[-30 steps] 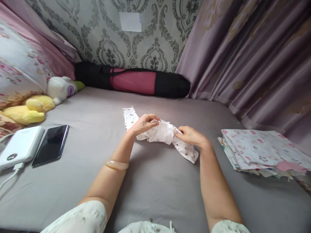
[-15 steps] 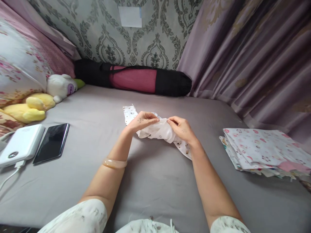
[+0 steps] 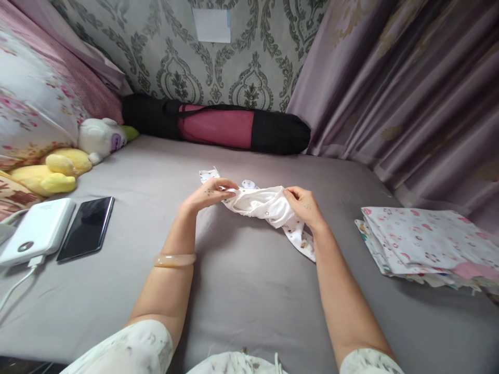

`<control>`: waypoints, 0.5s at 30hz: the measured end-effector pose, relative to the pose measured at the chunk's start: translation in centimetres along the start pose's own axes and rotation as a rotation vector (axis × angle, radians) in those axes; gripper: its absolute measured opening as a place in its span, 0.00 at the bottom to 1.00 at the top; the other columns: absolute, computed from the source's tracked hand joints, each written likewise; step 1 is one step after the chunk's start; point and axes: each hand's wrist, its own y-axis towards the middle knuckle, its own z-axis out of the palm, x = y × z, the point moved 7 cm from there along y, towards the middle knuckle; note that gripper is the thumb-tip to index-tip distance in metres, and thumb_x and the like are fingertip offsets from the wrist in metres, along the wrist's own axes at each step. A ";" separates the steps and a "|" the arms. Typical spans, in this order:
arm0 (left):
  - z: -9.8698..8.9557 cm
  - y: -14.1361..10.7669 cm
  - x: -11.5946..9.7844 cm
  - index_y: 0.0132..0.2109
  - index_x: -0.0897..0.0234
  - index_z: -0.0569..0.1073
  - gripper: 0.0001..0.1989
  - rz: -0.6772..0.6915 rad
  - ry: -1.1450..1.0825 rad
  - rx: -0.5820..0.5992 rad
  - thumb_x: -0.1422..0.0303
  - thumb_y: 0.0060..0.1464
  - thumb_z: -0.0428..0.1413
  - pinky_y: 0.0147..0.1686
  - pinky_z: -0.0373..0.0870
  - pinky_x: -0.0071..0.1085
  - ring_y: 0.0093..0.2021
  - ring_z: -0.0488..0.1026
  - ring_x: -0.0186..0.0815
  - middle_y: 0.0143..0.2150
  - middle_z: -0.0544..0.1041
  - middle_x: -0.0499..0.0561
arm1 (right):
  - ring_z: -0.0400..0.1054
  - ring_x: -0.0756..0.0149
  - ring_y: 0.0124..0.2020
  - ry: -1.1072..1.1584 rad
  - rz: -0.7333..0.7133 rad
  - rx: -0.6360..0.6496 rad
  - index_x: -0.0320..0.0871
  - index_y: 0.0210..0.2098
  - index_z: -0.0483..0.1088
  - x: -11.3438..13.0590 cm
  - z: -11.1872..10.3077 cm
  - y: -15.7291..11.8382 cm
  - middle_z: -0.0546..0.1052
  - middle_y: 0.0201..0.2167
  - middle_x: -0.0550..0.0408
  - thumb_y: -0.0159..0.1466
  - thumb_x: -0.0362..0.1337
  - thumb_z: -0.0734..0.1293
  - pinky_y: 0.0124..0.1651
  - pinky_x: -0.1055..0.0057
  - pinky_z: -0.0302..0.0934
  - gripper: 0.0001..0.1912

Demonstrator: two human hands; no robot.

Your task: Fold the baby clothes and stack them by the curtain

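Observation:
A small white garment (image 3: pixel 259 201) with a dark and tan print lies crumpled at the middle of the bed, stretched between my two hands. My left hand (image 3: pixel 210 195) pinches its left side, thumb and fingers closed on the cloth. At the other side, my right hand (image 3: pixel 304 205) grips the edge between thumb and fingers. An opening in the fabric gapes between them, showing the plain white inside. One printed end sticks out beyond my left hand, and another trails below my right wrist. Its exact kind of clothing is hard to tell while bunched.
Grey sheet (image 3: pixel 249 291) covers the bed. On the left are a white power bank (image 3: pixel 39 228) with a cable, a black phone (image 3: pixel 86 228) and plush toys (image 3: pixel 102 139). Folded printed cloths (image 3: pixel 424 241) lie right. A black and red long bag (image 3: pixel 216 127) rests against the wall.
My hands have moved apart, the left one leftward and the right one slightly rightward. The garment's opening between them is now spread wider.

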 end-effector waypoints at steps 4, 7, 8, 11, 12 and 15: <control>0.4 0.0 0.4 0.37 0.63 0.81 0.12 -0.001 -0.004 0.045 0.65 0.43 0.64 0.26 0.62 0.27 0.28 0.69 0.34 0.31 0.76 0.51 | 0.72 0.62 0.35 0.014 0.026 0.002 0.41 0.37 0.77 -0.1 0.0 0.0 0.80 0.33 0.52 0.62 0.47 0.63 0.38 0.69 0.63 0.17; 0.5 0.3 1.1 0.35 0.63 0.81 0.11 -0.001 -0.011 0.034 0.64 0.42 0.65 0.27 0.64 0.27 0.29 0.70 0.35 0.32 0.77 0.51 | 0.72 0.63 0.35 0.017 0.033 0.002 0.41 0.37 0.77 -0.1 0.0 0.0 0.80 0.33 0.52 0.62 0.46 0.63 0.38 0.70 0.63 0.17; 0.5 0.4 1.3 0.35 0.63 0.81 0.11 -0.004 -0.016 0.033 0.63 0.42 0.65 0.27 0.65 0.28 0.30 0.70 0.35 0.32 0.77 0.51 | 0.72 0.63 0.35 0.018 0.032 0.002 0.40 0.37 0.77 -0.2 0.0 0.0 0.80 0.33 0.52 0.62 0.46 0.63 0.38 0.70 0.63 0.17; 0.5 0.6 1.7 0.32 0.64 0.80 0.11 -0.003 -0.032 0.007 0.63 0.40 0.66 0.27 0.66 0.29 0.30 0.72 0.37 0.29 0.76 0.51 | 0.72 0.62 0.35 0.025 0.030 0.006 0.40 0.37 0.77 -0.3 0.1 0.0 0.80 0.33 0.51 0.62 0.47 0.63 0.38 0.69 0.63 0.17; 0.4 0.6 1.8 0.31 0.64 0.80 0.11 0.001 -0.031 -0.011 0.63 0.40 0.66 0.27 0.67 0.29 0.30 0.72 0.37 0.28 0.76 0.51 | 0.72 0.62 0.35 0.027 0.030 0.009 0.40 0.37 0.77 -0.3 0.1 0.0 0.80 0.33 0.51 0.62 0.47 0.63 0.38 0.69 0.63 0.17; 0.2 0.5 1.8 0.32 0.65 0.80 0.12 -0.008 -0.022 -0.031 0.62 0.41 0.66 0.29 0.67 0.29 0.31 0.72 0.36 0.30 0.76 0.51 | 0.72 0.62 0.35 0.024 0.033 0.015 0.41 0.37 0.77 -0.4 0.2 0.0 0.80 0.34 0.52 0.62 0.47 0.63 0.39 0.69 0.63 0.17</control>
